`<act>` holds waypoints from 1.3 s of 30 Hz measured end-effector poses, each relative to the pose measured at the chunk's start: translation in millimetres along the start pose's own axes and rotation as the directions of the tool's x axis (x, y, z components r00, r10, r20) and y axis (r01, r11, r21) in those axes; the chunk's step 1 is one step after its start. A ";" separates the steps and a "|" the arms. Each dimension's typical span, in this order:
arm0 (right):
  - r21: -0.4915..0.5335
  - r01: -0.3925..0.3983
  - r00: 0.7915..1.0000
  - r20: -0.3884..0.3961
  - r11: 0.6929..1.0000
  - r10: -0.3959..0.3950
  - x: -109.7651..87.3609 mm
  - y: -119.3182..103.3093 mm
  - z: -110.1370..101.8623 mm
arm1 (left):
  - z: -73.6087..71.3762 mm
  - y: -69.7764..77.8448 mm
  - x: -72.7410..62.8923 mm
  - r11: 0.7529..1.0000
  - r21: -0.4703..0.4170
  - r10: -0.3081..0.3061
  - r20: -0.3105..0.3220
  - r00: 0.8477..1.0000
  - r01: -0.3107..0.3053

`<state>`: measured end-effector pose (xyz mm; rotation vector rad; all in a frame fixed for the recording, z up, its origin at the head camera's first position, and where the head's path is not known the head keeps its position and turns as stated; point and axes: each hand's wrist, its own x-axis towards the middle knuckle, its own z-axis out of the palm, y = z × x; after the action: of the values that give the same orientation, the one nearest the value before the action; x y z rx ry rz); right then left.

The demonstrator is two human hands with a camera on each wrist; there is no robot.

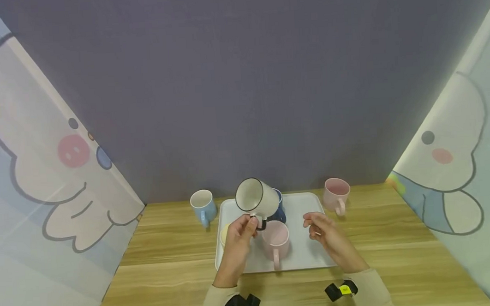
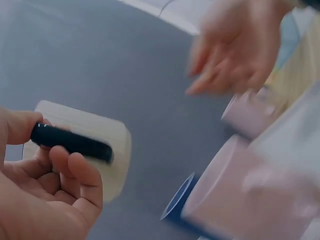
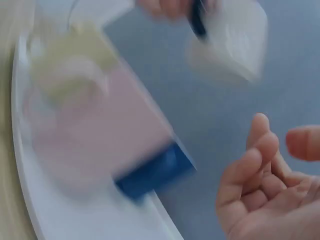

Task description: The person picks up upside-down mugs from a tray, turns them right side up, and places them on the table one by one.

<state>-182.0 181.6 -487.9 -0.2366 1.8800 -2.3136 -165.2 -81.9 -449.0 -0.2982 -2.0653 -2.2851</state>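
Note:
My left hand (image 1: 238, 241) grips the dark handle (image 2: 72, 142) of a white mug (image 1: 265, 200) with a dark rim. In the head view the mug is tilted, its mouth facing left, above the white tray (image 1: 304, 249). Right of it, my right hand (image 1: 326, 234) hovers over the tray with loosely bent fingers and nothing in them. Below the white mug, a pink mug (image 1: 276, 239) stands on the tray, its handle toward me. Behind it is a dark blue mug (image 1: 279, 211), partly hidden. A yellow mug (image 3: 75, 60) sits mostly hidden behind my left hand.
On the wooden table (image 1: 163, 268), a light blue mug (image 1: 204, 206) stands left of the tray. Another pink mug (image 1: 336, 195) is at the tray's right. A grey wall (image 1: 258, 87) rises behind the table, with cartoon-printed panels (image 1: 445, 161) on both sides.

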 end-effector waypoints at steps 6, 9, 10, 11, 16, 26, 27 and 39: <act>-0.426 -0.160 0.964 -0.260 0.891 0.049 0.4 6.8 -35.2 | -42.8 5.3 2.1 1.000 0.030 0.010 -0.152 0.988 -0.005; -0.602 -0.210 0.959 -0.282 0.770 0.041 -0.4 13.0 -51.9 | -65.4 9.8 -0.3 0.998 0.062 0.006 -0.216 0.976 0.008; -0.650 -0.219 0.958 -0.285 0.728 0.034 -0.5 15.6 -57.1 | -72.9 10.6 -1.4 0.996 0.085 0.003 -0.234 0.972 0.018; -0.686 -0.233 0.956 -0.292 0.689 0.033 -0.3 17.7 -61.7 | -80.5 11.2 -2.3 0.994 0.108 0.003 -0.247 0.969 0.024; -0.771 -0.285 0.953 -0.293 0.570 0.079 2.6 30.0 -76.5 | -111.4 11.0 -6.6 0.982 0.184 0.007 -0.297 0.955 0.049; -0.827 -0.292 0.956 -0.260 0.480 0.134 14.6 44.9 -85.3 | -148.3 -3.9 -8.8 0.955 0.259 -0.018 -0.443 0.896 0.147; -0.833 -0.280 0.960 -0.249 0.478 0.129 15.9 45.9 -85.9 | -152.1 -6.5 -8.4 0.950 0.268 -0.023 -0.451 0.892 0.161; -0.846 -0.260 0.966 -0.231 0.465 0.121 15.8 49.6 -88.9 | -176.7 -43.5 6.1 0.921 0.325 -0.022 -0.509 0.860 0.216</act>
<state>-215.7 253.1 -553.9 0.0538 2.8280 -1.0202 -197.9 -251.5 -506.7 0.4122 -2.1946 -1.7048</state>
